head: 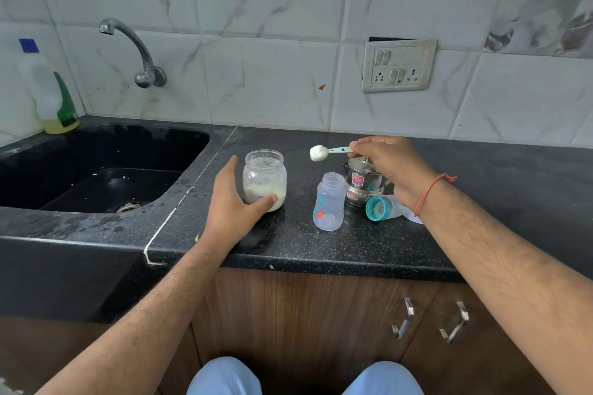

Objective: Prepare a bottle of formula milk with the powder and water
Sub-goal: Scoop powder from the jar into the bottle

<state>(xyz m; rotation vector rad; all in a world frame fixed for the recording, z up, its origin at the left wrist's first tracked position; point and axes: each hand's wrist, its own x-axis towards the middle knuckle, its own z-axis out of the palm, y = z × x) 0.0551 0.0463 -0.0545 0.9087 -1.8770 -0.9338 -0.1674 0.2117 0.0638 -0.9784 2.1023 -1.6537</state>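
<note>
Right hand (388,160) pinches a heaped powder scoop (319,152) level, seemingly to avoid spills, between the jar (264,184), steadied by an open left hand (237,202), and the uncapped bottle (330,202) standing mid-tabletop (321,250).

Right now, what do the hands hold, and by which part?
The right hand pinches the scoop by its handle end; the left hand holds nothing, thumb touching the jar.

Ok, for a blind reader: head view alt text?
The right hand holds a blue plastic scoop heaped with white powder; the left hand touches an open clear jar beside an open clear baby bottle on a black counter.
</note>
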